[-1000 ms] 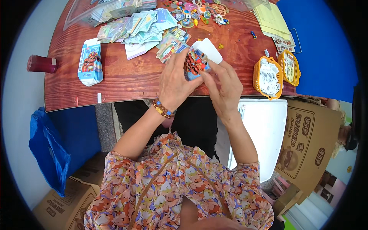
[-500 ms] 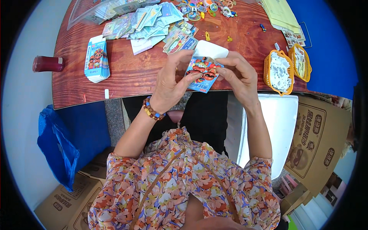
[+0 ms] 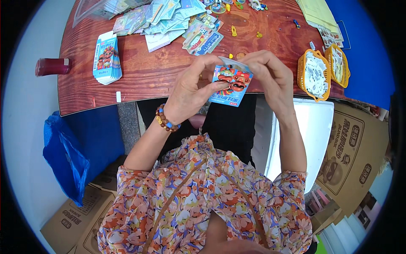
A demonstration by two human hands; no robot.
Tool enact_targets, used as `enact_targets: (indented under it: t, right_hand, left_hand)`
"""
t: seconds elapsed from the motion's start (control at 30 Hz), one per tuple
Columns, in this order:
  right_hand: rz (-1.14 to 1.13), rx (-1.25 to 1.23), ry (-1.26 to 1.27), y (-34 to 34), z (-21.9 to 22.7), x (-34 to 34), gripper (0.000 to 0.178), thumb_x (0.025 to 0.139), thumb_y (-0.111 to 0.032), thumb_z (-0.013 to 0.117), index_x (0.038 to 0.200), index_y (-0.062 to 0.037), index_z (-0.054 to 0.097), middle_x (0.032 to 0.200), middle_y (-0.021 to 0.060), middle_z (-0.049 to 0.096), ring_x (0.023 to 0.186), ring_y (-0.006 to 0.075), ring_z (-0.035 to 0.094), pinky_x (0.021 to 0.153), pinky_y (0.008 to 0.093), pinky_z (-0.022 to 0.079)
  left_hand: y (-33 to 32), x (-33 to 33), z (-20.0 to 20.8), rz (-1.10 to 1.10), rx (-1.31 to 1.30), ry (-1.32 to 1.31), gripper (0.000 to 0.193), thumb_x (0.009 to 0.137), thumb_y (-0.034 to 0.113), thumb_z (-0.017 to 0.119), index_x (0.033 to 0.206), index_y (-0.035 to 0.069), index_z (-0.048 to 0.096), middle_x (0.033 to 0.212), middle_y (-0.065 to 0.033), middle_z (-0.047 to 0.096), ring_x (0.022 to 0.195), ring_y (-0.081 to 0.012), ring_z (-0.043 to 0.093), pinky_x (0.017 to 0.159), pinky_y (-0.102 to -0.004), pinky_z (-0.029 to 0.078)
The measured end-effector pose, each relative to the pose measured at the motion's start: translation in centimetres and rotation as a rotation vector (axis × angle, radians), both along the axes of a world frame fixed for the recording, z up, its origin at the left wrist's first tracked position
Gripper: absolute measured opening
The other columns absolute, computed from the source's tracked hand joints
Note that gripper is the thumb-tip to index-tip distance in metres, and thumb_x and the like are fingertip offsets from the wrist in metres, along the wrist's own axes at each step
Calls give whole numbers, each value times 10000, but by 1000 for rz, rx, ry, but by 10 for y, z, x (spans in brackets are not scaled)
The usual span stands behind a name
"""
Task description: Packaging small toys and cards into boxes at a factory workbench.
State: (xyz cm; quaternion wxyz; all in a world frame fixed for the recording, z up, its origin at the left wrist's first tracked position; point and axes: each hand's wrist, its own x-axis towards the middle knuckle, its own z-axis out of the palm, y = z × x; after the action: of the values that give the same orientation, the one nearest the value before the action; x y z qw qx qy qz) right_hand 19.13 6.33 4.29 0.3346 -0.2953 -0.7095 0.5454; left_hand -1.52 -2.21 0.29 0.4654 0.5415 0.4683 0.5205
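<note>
Packets point(image 3: 169, 17) lie beyond the left hand point(image 3: 189, 84), a yellow toy point(image 3: 231, 56) just past the box point(image 3: 237, 88). Two baskets point(image 3: 301, 77) stand right of the right hand point(image 3: 272, 80); a stack point(image 3: 108, 59) lies to the left, a red jar point(image 3: 52, 67) farther left. The left hand pinches the box, thumb on its printed face; the right bends its fingers at the flap point(image 3: 232, 63), whether gripping I cannot tell. The flap end points away from the person, its long axis leaning slightly right there. The box's lower end overhangs the tabletop's point(image 3: 146, 72) near edge, above the lap point(image 3: 228, 127); wood grain shows between stack and left hand.
</note>
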Motion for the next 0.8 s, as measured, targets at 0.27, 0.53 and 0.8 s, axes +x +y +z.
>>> enact_targets:
  t: [0.27, 0.53, 0.8]
  right_hand:
    - [113, -249, -92, 13, 7, 3, 201, 935, -49, 656, 1116, 27, 700, 1085, 80, 717, 1013, 116, 652, 903, 269, 518]
    - [79, -163, -191, 13, 11, 4, 217, 904, -4, 672, 1113, 12, 731, 993, 58, 749, 931, 101, 677, 860, 251, 537]
    - [41, 9, -340, 2, 13, 3, 210, 898, 6, 676, 1101, 4, 730, 987, 72, 755, 908, 119, 698, 799, 257, 563]
  left_hand:
    - [0, 3, 1, -40, -86, -121, 473, 884, 67, 730, 1292, 50, 492, 1067, -83, 689, 889, -125, 683, 737, -275, 544]
    - [0, 1, 0, -32, -39, 91, 583, 862, 105, 760, 1312, 64, 393, 998, -98, 670, 839, -152, 673, 724, -295, 533]
    - [1, 2, 0, -39, -55, 87, 616, 845, 102, 770, 1329, 68, 390, 972, -97, 661, 844, -178, 690, 712, -310, 533]
